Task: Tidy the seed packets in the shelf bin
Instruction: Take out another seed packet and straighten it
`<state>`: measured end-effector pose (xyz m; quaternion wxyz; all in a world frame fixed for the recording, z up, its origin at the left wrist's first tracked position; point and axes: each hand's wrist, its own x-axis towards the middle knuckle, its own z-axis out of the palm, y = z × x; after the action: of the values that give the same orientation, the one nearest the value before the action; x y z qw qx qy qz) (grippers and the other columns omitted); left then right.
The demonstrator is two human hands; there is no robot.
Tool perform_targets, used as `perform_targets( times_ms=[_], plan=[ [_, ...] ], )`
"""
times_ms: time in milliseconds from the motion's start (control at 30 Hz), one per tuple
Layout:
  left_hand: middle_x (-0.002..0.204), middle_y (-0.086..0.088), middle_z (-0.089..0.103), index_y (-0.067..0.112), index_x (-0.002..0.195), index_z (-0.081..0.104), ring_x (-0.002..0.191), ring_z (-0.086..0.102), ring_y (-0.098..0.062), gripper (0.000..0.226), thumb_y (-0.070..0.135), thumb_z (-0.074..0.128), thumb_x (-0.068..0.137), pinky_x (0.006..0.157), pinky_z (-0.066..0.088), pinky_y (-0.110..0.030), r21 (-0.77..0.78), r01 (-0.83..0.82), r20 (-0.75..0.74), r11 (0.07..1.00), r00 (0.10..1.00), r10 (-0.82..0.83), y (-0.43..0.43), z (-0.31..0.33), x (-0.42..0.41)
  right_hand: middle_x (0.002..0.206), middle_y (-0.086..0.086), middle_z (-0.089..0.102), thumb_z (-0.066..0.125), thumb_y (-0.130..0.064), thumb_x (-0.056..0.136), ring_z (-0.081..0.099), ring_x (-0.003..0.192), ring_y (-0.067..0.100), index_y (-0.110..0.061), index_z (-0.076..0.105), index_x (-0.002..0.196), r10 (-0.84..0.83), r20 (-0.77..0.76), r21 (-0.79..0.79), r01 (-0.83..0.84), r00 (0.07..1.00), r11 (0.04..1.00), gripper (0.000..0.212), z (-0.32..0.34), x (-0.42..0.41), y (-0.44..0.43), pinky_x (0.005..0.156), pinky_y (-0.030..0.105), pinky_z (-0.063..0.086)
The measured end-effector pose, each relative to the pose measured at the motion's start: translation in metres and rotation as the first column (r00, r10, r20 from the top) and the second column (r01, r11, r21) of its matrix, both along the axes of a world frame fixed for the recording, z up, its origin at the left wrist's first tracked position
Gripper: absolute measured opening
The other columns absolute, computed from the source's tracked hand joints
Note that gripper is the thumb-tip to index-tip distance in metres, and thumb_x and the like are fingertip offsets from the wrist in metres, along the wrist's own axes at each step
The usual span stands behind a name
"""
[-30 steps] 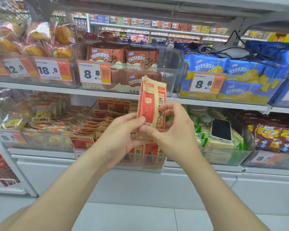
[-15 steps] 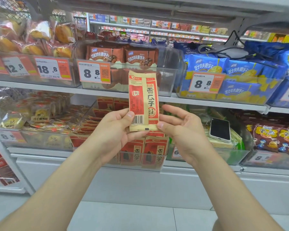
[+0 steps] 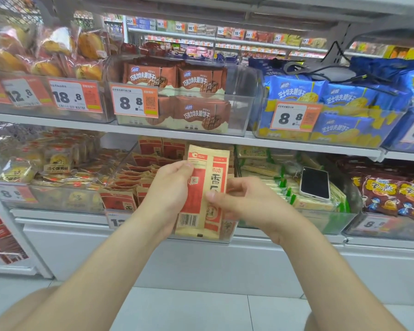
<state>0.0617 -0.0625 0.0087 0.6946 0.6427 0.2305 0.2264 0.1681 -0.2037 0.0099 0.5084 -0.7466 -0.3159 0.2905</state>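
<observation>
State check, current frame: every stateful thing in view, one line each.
seed packet: upright, barcode facing camera, held at the seed bin front
left hand: grips its left edge
right hand: pinches its right side, thumb on front
binned packets: some upright in front, others lying stacked behind
phone: screen up, dark, lying on green packs

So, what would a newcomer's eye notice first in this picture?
First, the red and tan seed packet, upright at the centre, held by the left hand and the right hand before the lower shelf bin. Next, a dark phone lying on green-edged packets to the right, and the orange 8.8 price tags on the upper shelf.
</observation>
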Motion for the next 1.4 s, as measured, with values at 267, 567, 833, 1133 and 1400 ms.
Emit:
perform_targets(
  times_ms=[267, 567, 833, 1133, 1400],
  plan=[
    [0.109, 0.000, 0.083, 0.025, 0.123, 0.074, 0.100, 0.081, -0.018, 0.034, 0.029, 0.041, 0.118, 0.092, 0.065, -0.051, 0.034, 0.032, 0.017, 0.999, 0.999, -0.032, -0.010, -0.005, 0.005, 0.100, 0.002, 0.083, 0.076, -0.013, 0.099, 0.080, 0.091, 0.017, -0.011, 0.080, 0.107, -0.185, -0.199, 0.192, 0.223, 0.963, 0.956, 0.010, 0.001, 0.006, -0.002, 0.077, 0.030, 0.061],
    [0.110, -0.003, 0.083, 0.022, 0.124, 0.073, 0.104, 0.080, -0.021, 0.034, 0.024, 0.040, 0.118, 0.097, 0.062, -0.054, -0.035, 0.039, 0.058, 0.999, 0.998, -0.037, -0.011, -0.007, 0.006, 0.102, 0.004, 0.083, 0.071, -0.027, 0.102, 0.079, 0.085, 0.014, -0.012, 0.081, 0.112, -0.155, -0.261, 0.230, 0.217, 0.953, 0.949, 0.020, 0.003, 0.005, -0.003, 0.067, 0.022, 0.060],
    [0.106, 0.009, 0.077, 0.035, 0.109, 0.056, 0.090, 0.077, -0.006, 0.022, 0.015, 0.066, 0.105, 0.081, 0.066, -0.044, 0.438, -0.206, 0.132, 0.875, 0.978, 0.163, -0.010, -0.009, 0.004, 0.095, 0.007, 0.083, 0.068, -0.025, 0.104, 0.081, 0.080, 0.018, -0.012, 0.082, 0.109, -0.273, -0.242, 0.318, 0.342, 0.931, 0.884, 0.019, 0.002, -0.002, 0.001, 0.060, 0.023, 0.060],
    [0.094, 0.020, 0.077, 0.031, 0.095, 0.068, 0.082, 0.074, 0.002, 0.039, 0.062, 0.086, 0.079, 0.076, 0.065, -0.034, 0.563, -0.276, 0.109, 0.779, 0.959, 0.262, -0.017, -0.007, 0.000, 0.090, 0.010, 0.081, 0.071, -0.023, 0.100, 0.077, 0.077, 0.022, -0.011, 0.081, 0.097, -0.273, -0.178, 0.352, 0.320, 0.945, 0.880, 0.017, 0.002, -0.007, 0.006, 0.067, 0.034, 0.059],
    [0.076, 0.012, 0.078, 0.023, 0.083, 0.077, 0.072, 0.075, -0.003, 0.013, 0.023, 0.075, 0.096, 0.073, 0.065, -0.033, 0.537, -0.283, 0.186, 0.795, 0.959, 0.215, -0.018, -0.008, 0.003, 0.081, 0.008, 0.079, 0.071, -0.023, 0.103, 0.076, 0.076, 0.024, -0.010, 0.078, 0.088, -0.395, 0.140, 0.520, 0.272, 0.908, 0.810, 0.021, 0.000, -0.013, 0.010, 0.073, 0.043, 0.061]
  ],
)
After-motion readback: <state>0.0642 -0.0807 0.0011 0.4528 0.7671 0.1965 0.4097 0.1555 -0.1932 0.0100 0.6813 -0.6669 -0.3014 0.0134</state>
